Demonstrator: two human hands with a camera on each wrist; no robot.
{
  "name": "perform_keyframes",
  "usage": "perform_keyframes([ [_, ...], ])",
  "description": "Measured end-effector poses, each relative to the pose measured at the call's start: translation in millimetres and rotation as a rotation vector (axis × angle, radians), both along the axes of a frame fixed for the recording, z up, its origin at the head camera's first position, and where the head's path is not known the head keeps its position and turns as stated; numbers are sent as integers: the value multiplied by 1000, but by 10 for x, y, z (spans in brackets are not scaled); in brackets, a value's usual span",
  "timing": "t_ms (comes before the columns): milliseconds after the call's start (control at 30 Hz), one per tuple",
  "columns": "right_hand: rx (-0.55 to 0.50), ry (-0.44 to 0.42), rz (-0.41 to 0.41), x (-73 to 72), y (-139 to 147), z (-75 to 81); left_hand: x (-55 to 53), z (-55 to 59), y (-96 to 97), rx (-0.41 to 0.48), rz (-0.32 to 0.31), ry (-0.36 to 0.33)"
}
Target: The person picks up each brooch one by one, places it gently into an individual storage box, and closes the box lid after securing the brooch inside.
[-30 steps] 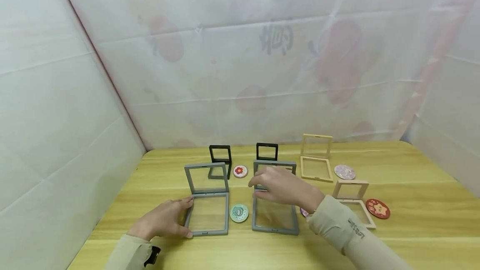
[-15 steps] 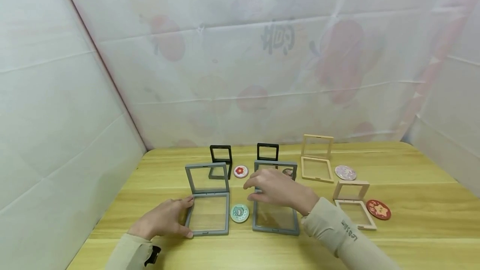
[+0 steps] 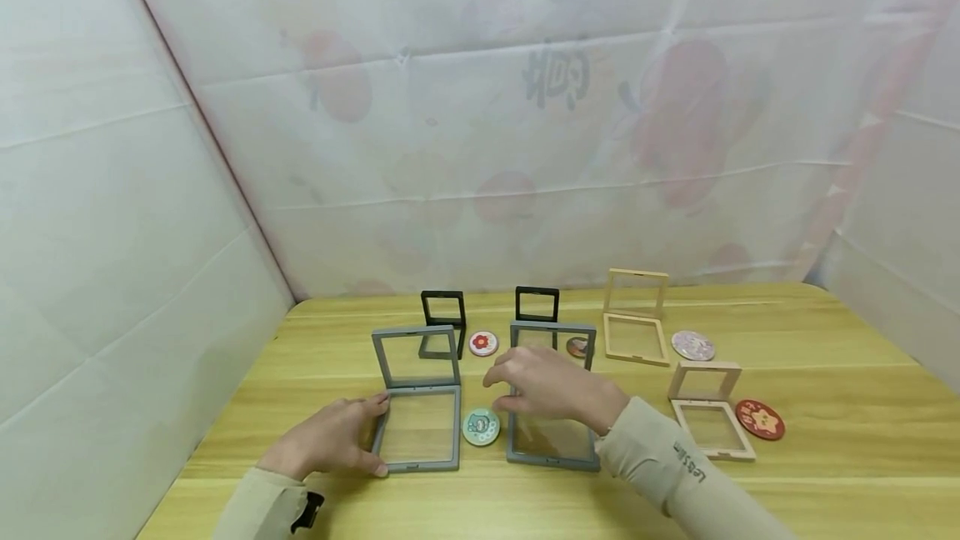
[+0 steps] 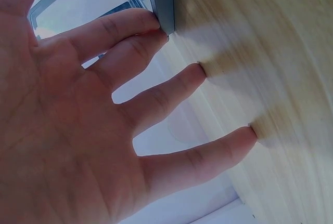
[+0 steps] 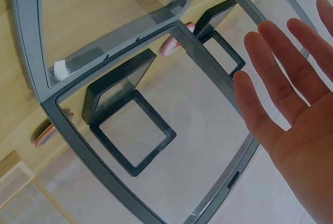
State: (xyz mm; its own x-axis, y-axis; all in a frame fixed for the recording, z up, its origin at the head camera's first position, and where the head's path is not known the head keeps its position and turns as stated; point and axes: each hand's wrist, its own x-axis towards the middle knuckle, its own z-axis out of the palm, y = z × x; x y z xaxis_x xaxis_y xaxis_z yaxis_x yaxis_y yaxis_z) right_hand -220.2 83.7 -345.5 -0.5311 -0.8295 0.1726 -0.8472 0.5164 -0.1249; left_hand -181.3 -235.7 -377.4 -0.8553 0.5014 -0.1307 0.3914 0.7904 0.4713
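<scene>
Datum = teal badge (image 3: 481, 427): well left of it, left hand (image 3: 330, 440) is spread wide, fingers near straight, thumb and index touching the left edge of the left gray frame (image 3: 422, 390), which lies unfolded just left of the badge. Right of datum, unfolded right gray frame (image 3: 553, 442) sits just beside it, with right hand (image 3: 555, 386) above, fingers loosely bent and apart, nothing held. Farther right of datum: pale frame (image 3: 714, 429), also unfolded, then red star badge (image 3: 761, 420).
</scene>
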Motion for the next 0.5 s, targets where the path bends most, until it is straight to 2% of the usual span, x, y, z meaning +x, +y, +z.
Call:
perform_keyframes([
  [500, 63, -40, -9, 24, -83, -66, -13, 12, 13, -12, -5, -10],
])
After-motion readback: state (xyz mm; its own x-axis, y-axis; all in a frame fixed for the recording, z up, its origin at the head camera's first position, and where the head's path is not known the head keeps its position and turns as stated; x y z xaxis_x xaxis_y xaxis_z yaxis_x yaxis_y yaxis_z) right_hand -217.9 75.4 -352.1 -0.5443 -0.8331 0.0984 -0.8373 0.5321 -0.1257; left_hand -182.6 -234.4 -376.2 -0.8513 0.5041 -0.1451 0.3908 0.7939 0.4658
